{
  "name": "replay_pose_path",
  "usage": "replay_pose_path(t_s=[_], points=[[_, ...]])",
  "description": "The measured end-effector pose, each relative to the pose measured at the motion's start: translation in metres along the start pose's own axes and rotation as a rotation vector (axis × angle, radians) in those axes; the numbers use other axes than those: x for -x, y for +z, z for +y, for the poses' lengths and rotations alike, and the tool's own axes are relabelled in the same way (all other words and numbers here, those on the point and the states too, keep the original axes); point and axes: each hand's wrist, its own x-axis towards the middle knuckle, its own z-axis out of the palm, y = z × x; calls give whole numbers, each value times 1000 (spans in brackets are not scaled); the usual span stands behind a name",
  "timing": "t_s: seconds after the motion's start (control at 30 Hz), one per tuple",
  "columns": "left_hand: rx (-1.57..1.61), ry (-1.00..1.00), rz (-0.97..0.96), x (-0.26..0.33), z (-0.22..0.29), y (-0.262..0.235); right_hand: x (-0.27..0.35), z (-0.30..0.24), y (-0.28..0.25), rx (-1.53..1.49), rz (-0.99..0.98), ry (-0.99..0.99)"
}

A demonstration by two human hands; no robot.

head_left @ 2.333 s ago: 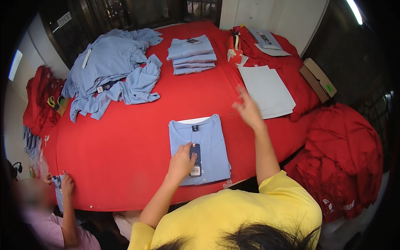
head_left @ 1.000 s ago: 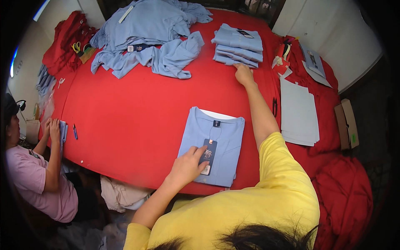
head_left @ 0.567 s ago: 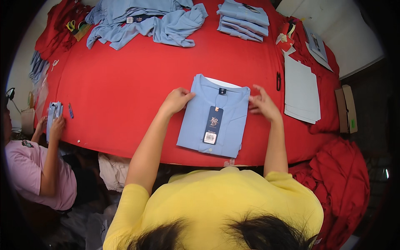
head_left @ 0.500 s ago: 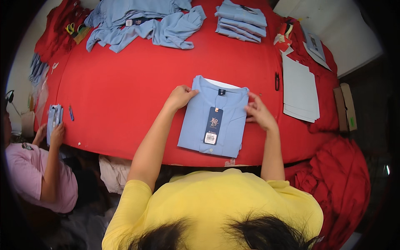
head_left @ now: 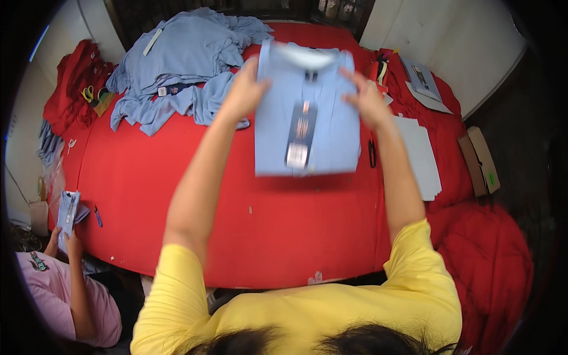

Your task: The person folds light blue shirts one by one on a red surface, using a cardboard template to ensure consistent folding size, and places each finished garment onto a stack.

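**Folded blue shirt held up over red worktop**

A folded light-blue shirt with a dark hang tag [head_left: 307, 115] is held off the red cloth-covered worktop [head_left: 266, 219], raised in front of the camera and slightly blurred. It is gripped at both upper side edges.

- Left hand [head_left: 244, 89]: fingers closed on the shirt's left edge near the collar, pinching the fabric.
- Right hand [head_left: 370, 97]: fingers closed on the right edge, thumb side toward the camera, pinching the fabric.
- Collar end is up and away from the person; the tag hangs down the shirt's centre line.

Surroundings:
- Loose pile of unfolded light-blue garments [head_left: 183, 65] lies on the far left of the worktop, just behind the left hand.
- Stack of flat white sheets [head_left: 420, 154] lies to the right of the shirt, with a dark slim object [head_left: 371, 152] just beside it; what it is cannot be told.
- Red garments [head_left: 74, 83] are heaped at the far left edge, more red fabric [head_left: 485, 260] at lower right.
- Brown cardboard box [head_left: 479, 163] sits beyond the right edge.
- Another person in a pink top [head_left: 77, 302] is seen at lower left, holding a small blue folded item [head_left: 68, 210].
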Motion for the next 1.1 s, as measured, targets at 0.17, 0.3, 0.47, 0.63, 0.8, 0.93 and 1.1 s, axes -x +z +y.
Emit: replay_pose_path(t_s=[0.17, 0.3, 0.47, 0.63, 0.8, 0.93, 1.1], points=[[-68, 489, 354, -187, 39, 9, -176, -12, -60, -491, 27, 14], [-873, 247, 167, -219, -19, 58, -256, 95, -60, -550, 31, 174], [-716, -262, -345, -113, -76, 148, -225, 238, -12, -165, -81, 255], [-749, -62, -119, -59, -104, 169, -186, 252, 1, -513, -75, 296], [-744, 189, 79, -83, -90, 162, -220, 268, -44, -165, -10, 99], [-759, 292, 289, -36, -55, 137, -217, 226, -54, -342, 21, 286], [-769, 126, 148, 118, -28, 77, -165, 192, -63, -163, 273, 220]])
